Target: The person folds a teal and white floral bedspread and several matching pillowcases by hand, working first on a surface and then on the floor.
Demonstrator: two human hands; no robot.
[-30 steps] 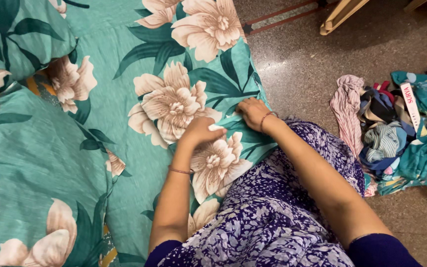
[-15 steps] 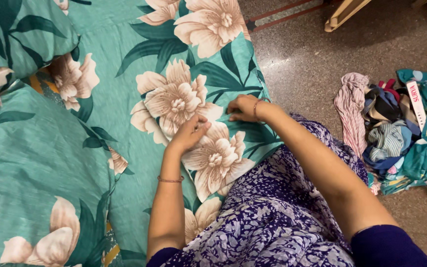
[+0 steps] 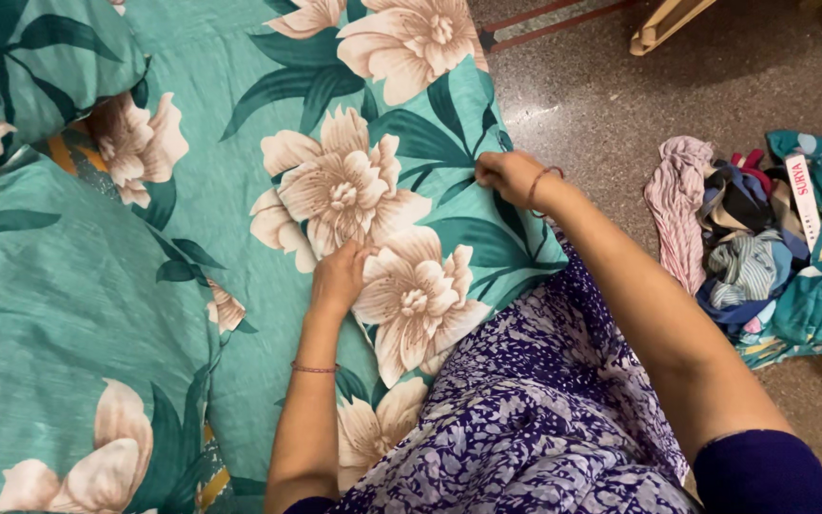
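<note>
The right hand [image 3: 509,176] had slid farther along the floral sheet [image 3: 240,190], fingers pinching its edge; left hand [image 3: 338,278] pressed flat, clothes pile [image 3: 763,257] well right.

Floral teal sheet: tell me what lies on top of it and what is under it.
On the floral teal sheet rest the left hand, flat on a flower, and the right hand, gripping its edge. A pillow sits at the top left. Whatever lies beneath is covered.

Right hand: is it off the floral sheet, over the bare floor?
No, the right hand rests on the teal floral sheet near its edge, with the speckled floor beginning just beyond it.
</note>
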